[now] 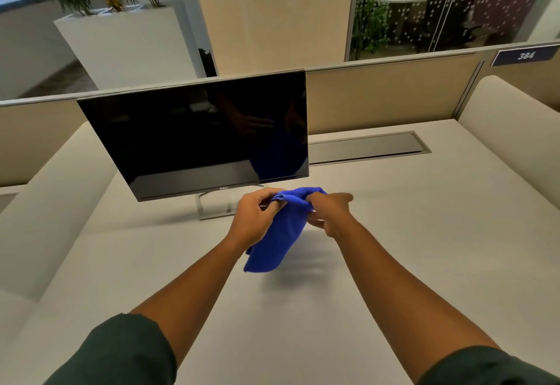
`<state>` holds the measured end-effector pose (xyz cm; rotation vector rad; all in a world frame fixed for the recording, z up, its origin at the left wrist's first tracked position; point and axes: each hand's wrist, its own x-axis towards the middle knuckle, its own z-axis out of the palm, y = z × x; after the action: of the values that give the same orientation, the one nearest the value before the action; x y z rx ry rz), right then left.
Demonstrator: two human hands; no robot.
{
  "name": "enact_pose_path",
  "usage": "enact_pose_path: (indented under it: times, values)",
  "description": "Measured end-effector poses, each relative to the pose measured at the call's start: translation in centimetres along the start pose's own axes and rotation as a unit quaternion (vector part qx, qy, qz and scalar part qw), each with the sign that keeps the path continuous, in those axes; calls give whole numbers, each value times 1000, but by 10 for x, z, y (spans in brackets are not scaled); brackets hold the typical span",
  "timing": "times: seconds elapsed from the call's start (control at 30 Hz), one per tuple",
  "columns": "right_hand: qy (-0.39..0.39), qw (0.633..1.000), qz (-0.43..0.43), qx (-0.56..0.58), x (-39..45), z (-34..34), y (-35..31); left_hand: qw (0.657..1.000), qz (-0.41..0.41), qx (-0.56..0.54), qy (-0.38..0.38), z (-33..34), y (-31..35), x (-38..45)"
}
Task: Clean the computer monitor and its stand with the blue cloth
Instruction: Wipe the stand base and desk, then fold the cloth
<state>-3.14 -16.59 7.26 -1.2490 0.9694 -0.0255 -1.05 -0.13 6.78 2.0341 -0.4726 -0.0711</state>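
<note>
The step in hand looks like readying the cloth, not wiping yet. Both hands hold the blue cloth (280, 233) in the air above the table (424, 248), just in front of the monitor's lower edge. The left hand (253, 221) pinches the cloth's upper edge at its ten o'clock corner, fingers curled onto the fabric; the right hand (328, 213) grips the same upper edge at about two o'clock, thumb and fingers closed on it. The rest of the cloth hangs loose from between them, drooping toward seven o'clock, with its shadow on the table beneath.

The Dell monitor (197, 136) stands at twelve o'clock from the hands, screen dark, turned slightly and clear of the cloth. Its stand (212, 206) sits under the lower bezel, at roughly ten o'clock from the left hand and near it, partly hidden behind that hand.

By my reading, nothing is being wiped yet. The next move calls for folding or bunching the cloth into a flat pad, taking it in one hand, and lifting it toward twelve o'clock to meet the screen with light, even pressure, since the panel may tip on its slim stand.
</note>
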Motion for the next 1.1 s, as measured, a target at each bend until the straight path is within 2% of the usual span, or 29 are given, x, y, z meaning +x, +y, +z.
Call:
enact_pose_path:
  times: [0.1,0.23,0.4,0.53,0.6,0.67,0.77,0.87,0.97,1.03,1.1]
  values:
    - [41,994,-23,-101,9,-14,4,1000,25,-3,-13,-3,3,0]
    - [20,972,-16,-233,22,-39,16,999,41,-18,7,-6,3,2]
    - [-25,976,9,-217,33,-58,9,1000,5,-13,9,3,-6,1]
    - [-97,961,-79,-247,26,-68,-13,996,-58,-38,48,18,-13,3]
    - [-152,930,-111,-315,21,-76,-26,994,-87,-45,58,21,-15,6]
    - [-188,881,-87,-425,19,-84,-39,992,-110,-48,33,23,-18,10]
    - [-206,810,-16,-549,20,-93,-53,983,-153,-87,-43,31,-25,10]
    - [-203,782,44,-587,28,-98,-56,961,-205,-122,-137,44,-38,10]
    - [-173,796,68,-575,52,-100,-48,952,-240,-79,-172,57,-55,13]
    - [-144,834,69,-527,74,-99,-35,957,-247,-9,-149,67,-69,16]
    - [-110,892,48,-436,97,-97,-20,962,-249,28,-112,77,-82,19]
